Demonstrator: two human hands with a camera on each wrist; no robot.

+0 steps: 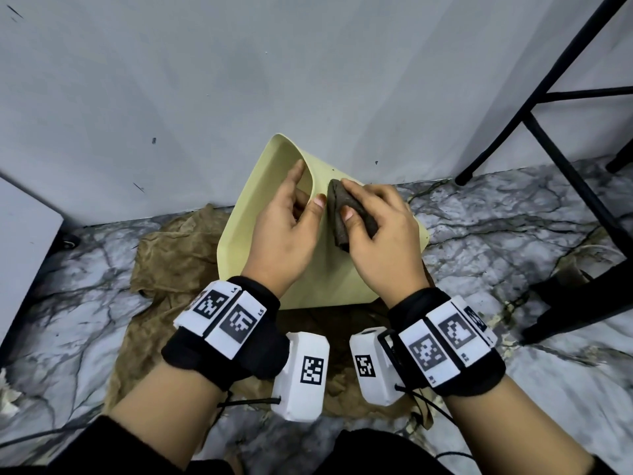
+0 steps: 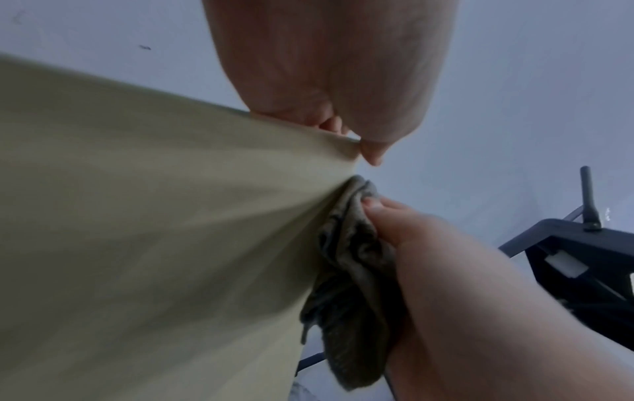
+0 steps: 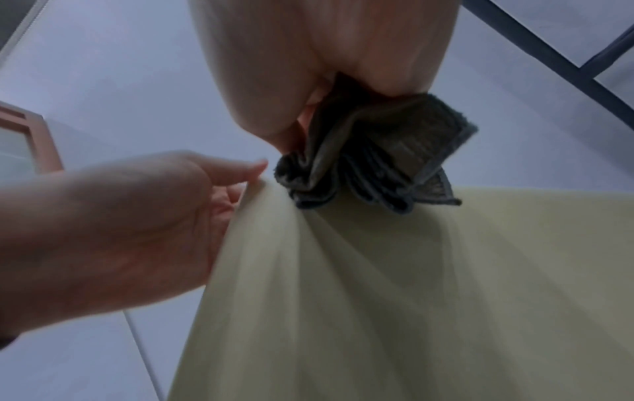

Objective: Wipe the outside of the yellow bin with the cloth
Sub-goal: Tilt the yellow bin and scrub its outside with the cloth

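Observation:
The pale yellow bin point(image 1: 329, 269) is tipped over on the floor by the wall, its open mouth facing left and away. My left hand point(image 1: 291, 224) grips its rim, thumb on the outer wall and fingers inside the mouth. My right hand point(image 1: 380, 234) holds a bunched dark grey-brown cloth point(image 1: 346, 214) and presses it on the bin's upturned outer side just right of the rim. From the left wrist, the cloth point(image 2: 350, 271) lies against the bin's wall point(image 2: 154, 230). In the right wrist view the cloth point(image 3: 370, 157) sits at the top of the bin point(image 3: 394, 298).
A crumpled tan sheet point(image 1: 171, 258) lies under the bin on the marble-patterned floor point(image 1: 496, 234). A grey wall point(image 1: 239, 80) stands right behind it. A black metal frame point(image 1: 565, 138) stands at the right, with cables beside it. A white cabinet point(image 1: 20, 255) stands at the left.

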